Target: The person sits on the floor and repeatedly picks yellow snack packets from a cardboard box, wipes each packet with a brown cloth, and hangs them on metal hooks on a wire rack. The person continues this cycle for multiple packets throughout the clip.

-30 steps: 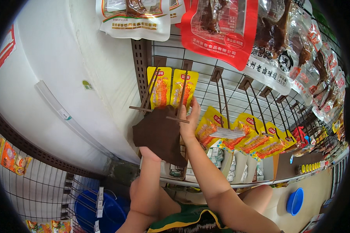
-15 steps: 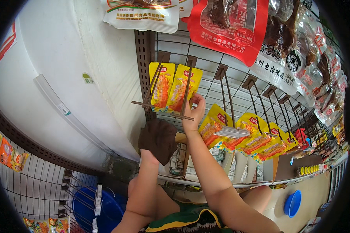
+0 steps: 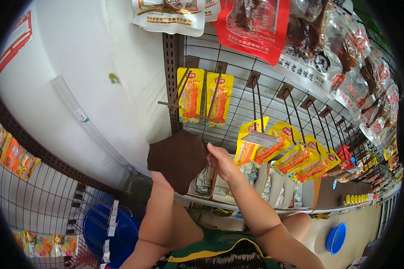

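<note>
A dark brown cloth (image 3: pixel 177 161) is spread over my left hand, hiding its fingers; only the wrist (image 3: pixel 161 180) shows below. At the cloth's right edge, my right hand (image 3: pixel 221 162) pinches it between thumb and fingers. Above both hands, two yellow snack packets with an orange crayfish-like picture hang side by side: the left packet (image 3: pixel 191 94) and the right packet (image 3: pixel 219 99). Each hangs on a brown metal hook. Several similar yellow packets (image 3: pixel 278 143) hang to the right of my right hand.
A wire grid rack (image 3: pixel 242 103) carries more hooks, with clear price holders (image 3: pixel 260 138) on some fronts. Larger meat packets (image 3: pixel 251 31) hang above. Open cartons (image 3: pixel 260 179) stand on the shelf below. A white wall (image 3: pixel 121 40) is at left; blue tubs (image 3: pixel 335 237) stand on the floor.
My right hand has come down from the right-hand hanging packet to the cloth's edge. The cloth has gone from bunched to spread wider, and the two packets hang straighter and apart.
</note>
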`<state>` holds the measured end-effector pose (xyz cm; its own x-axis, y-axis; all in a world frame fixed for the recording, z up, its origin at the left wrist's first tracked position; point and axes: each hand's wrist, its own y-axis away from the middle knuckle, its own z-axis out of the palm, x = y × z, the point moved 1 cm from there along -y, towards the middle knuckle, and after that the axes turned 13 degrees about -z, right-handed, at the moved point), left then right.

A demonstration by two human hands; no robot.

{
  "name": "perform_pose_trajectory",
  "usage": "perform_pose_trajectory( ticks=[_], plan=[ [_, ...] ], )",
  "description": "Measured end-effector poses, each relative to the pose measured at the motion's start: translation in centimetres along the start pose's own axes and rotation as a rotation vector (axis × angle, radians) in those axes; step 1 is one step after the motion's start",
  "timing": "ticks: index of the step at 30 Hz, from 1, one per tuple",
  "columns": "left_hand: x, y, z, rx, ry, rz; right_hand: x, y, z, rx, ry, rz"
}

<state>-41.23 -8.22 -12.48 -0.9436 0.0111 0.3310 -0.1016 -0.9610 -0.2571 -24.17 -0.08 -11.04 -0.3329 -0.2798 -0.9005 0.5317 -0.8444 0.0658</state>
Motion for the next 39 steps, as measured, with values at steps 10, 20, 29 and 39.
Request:
perform_pose_trajectory(
  ticks=[10,20,29,39],
  plan=[
    [0.2,13.5,1.3,0.311,0.063,-0.467,-6.3,8.8,1.5,0.010,0.277,-0.424],
    [-0.4,13.9,8.3,0.845,-1.150,0.224,-9.3,13.1,-1.8,0.151,0.862,-0.704],
    [-0.1,12.2,12.7,0.536,-1.780,0.141,-8.8,12.8,-4.2,0.094,0.297,-0.628],
    [1.2,12.9,14.3,0.208,-1.270,-0.204,-11.8,18.2,-2.9,-0.013,0.258,-0.666]
  ],
)
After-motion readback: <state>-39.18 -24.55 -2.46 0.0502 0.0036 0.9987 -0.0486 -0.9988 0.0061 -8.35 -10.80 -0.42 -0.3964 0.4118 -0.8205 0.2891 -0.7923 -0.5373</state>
